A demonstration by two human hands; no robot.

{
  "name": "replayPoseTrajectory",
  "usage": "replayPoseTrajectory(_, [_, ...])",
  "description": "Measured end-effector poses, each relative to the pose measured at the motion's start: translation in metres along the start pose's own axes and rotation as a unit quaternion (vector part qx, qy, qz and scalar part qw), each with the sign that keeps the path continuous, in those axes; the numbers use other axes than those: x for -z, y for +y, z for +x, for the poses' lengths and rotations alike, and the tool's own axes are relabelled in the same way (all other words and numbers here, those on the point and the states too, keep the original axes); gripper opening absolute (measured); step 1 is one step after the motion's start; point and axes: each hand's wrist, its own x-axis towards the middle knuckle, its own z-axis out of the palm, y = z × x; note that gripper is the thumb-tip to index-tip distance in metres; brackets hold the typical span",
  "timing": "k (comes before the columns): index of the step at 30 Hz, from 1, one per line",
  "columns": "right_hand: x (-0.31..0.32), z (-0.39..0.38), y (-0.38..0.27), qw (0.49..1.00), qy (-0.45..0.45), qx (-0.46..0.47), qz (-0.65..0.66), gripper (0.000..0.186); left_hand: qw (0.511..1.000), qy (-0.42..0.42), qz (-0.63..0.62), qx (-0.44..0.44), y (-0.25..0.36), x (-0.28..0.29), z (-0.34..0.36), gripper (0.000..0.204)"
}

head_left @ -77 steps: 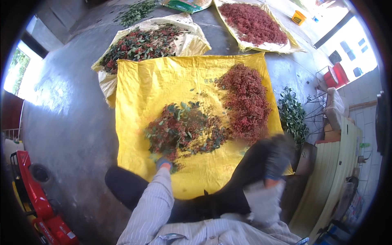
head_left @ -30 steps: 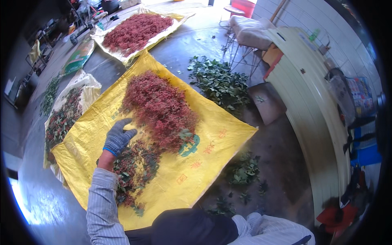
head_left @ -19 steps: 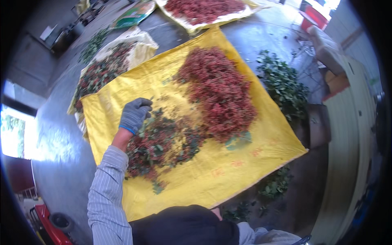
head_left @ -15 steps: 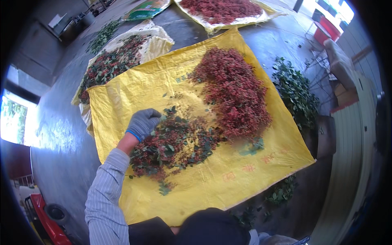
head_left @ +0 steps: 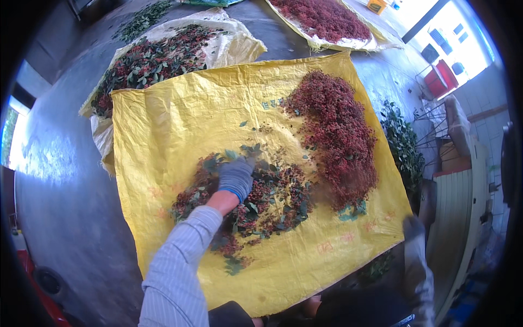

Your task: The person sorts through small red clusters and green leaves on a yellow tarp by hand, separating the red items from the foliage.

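My left hand, in a grey knit glove with blue cuff, reaches into a mixed pile of green leaves and red berry clusters on a yellow woven sheet. Its fingers curl among leaves; what they grip is hidden. A long heap of red berries lies at the sheet's right. My right hand is a motion-smeared shape just past the sheet's right corner, its fingers unclear.
Behind lie pale sheets with leafy berries and red berries. Cut green branches lie at right beside stacked pale panels. A red bucket stands back right, red machinery lower left.
My left hand has moved rightward and down into the leafy pile. My right hand has come into view at the right. My view has swung back left from the right side.
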Motion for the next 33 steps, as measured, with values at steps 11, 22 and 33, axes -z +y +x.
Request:
replayPoseTrajectory(11, [-0.250, 0.080, -0.499, 0.868, -0.330, 0.357, 0.101, 0.029, 0.958, -0.042, -0.089, -0.268, 0.021, 0.008, -0.091, 0.032])
replayPoseTrajectory(22, [-0.278, 0.056, -0.501, 0.885, -0.193, 0.414, -0.092, 0.019, 0.906, 0.172, -0.385, 0.043, -0.033, 0.009, -0.005, 0.022])
replayPoseTrajectory(33, [-0.274, 0.073, -0.373, 0.858, -0.422, 0.134, 0.261, 0.046, 0.924, 0.069, -0.376, 0.029, -0.020, -0.013, 0.010, 0.026])
